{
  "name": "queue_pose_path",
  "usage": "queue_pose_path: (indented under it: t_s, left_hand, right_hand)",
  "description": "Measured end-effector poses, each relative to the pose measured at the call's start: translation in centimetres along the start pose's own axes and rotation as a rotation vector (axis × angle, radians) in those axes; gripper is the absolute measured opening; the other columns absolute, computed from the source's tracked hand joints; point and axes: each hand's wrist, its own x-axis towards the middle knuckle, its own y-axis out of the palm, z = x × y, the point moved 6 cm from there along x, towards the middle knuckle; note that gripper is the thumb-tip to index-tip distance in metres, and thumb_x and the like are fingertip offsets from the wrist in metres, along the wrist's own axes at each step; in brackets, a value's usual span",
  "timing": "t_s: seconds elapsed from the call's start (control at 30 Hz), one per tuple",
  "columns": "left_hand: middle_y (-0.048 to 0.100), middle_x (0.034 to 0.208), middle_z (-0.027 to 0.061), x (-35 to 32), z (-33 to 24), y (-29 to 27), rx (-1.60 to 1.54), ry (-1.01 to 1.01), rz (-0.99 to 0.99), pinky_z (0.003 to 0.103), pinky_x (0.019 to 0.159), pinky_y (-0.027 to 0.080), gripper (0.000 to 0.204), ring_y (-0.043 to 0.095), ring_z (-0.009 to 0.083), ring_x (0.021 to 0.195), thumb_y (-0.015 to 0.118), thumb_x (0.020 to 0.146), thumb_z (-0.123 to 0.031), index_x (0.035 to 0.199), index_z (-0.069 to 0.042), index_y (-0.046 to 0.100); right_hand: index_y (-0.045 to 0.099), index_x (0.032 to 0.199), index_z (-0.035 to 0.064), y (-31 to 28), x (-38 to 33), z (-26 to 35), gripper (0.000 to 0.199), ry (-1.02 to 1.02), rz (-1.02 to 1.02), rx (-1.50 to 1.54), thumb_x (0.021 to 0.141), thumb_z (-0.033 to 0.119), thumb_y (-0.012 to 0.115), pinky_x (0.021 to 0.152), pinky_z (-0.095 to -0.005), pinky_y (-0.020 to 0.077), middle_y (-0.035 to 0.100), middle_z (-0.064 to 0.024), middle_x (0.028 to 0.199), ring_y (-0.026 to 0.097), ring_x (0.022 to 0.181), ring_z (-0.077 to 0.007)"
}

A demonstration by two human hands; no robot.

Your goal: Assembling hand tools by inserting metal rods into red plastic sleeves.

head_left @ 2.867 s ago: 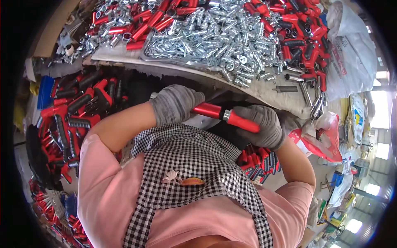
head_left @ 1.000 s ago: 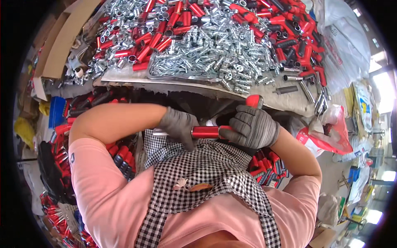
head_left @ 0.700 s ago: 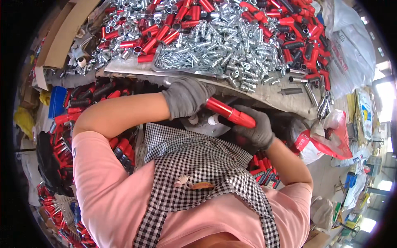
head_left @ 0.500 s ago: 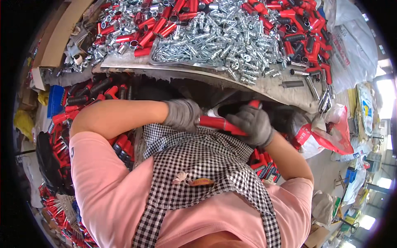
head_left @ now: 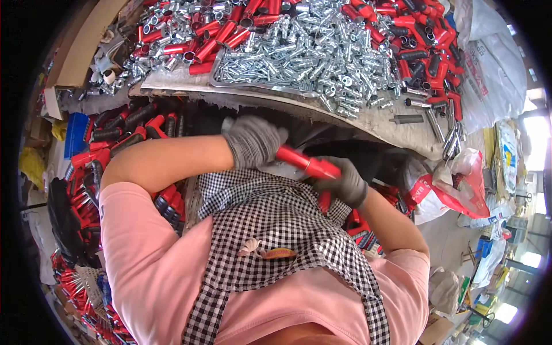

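Note:
In front of my apron, a red tubular tool part slants down to the right between my gloved hands. A short red piece, apparently its angled branch, sticks out below my right hand. My left hand, in a grey knit glove, is closed at the part's upper left end; its fingers are slightly blurred and hide that end. My right hand, also gloved, wraps the part's right end near the branch. Beyond my hands, the workbench carries a metal tray heaped with small silvery metal fittings.
Red tubes lie at the bench's back left, and red pistol-shaped bodies at its right. More red and black parts are piled beside my left arm. A red and white plastic bag hangs at the right, near a cardboard sheet.
My left hand has moved up and turned at the wrist. My right hand has shifted slightly down and left. The red part has turned, its short branch now pointing down instead of up.

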Motion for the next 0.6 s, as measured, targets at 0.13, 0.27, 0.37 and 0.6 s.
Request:
queue_pose_path:
  t_s: [0.13, 0.27, 0.37, 0.6]
  left_hand:
    - [0.063, 0.078, 0.0147, -0.9, 0.3, -3.7, 0.163, 0.24, -0.541, 0.044, 0.062, 0.05, 0.061, 0.064, 0.0315, 0.074, 0.078, 0.045, -0.031, 0.096, -0.004, 0.058]
    - [0.062, 0.074, 0.0134, 1.3, 1.3, -0.2, -0.176, 0.35, -0.317, 0.042, 0.061, 0.05, 0.058, 0.063, 0.0299, 0.072, 0.078, 0.052, -0.029, 0.101, -0.003, 0.06]
    - [0.063, 0.071, 0.0086, -0.4, -1.0, 4.7, -0.872, 0.37, 0.519, 0.036, 0.057, 0.049, 0.039, 0.062, 0.0206, 0.066, 0.074, 0.065, -0.026, 0.093, -0.003, 0.062]
    - [0.066, 0.078, 0.0163, 0.2, 1.8, -1.4, 0.047, 0.115, -0.234, 0.045, 0.063, 0.051, 0.036, 0.064, 0.0364, 0.072, 0.067, 0.074, -0.033, 0.093, -0.003, 0.059]
  right_hand:
    - [0.058, 0.109, -0.0014, -1.2, 0.3, 1.6, 0.044, -0.023, 0.005, 0.219, 0.069, 0.014, 0.067, 0.072, -0.0358, 0.0518, 0.062, -0.0066, 0.081, 0.062, 0.074, -0.0237]
    - [0.061, 0.106, 0.0021, -1.7, -0.8, 6.0, 0.041, -0.611, -0.075, -0.785, 0.068, 0.015, 0.068, 0.076, -0.0368, 0.0519, 0.063, -0.006, 0.082, 0.062, 0.076, -0.0236]
    - [0.064, 0.105, 0.006, -0.3, -2.7, 7.6, 0.04, -1.237, -0.029, -1.342, 0.068, 0.02, 0.062, 0.077, -0.0415, 0.0501, 0.061, -0.0067, 0.083, 0.062, 0.08, -0.0259]
    - [0.061, 0.108, 0.0021, -0.3, 0.7, 1.8, 0.048, -0.392, -0.269, -0.48, 0.064, 0.014, 0.077, 0.068, -0.0378, 0.0534, 0.063, -0.0056, 0.084, 0.063, 0.067, -0.0238]
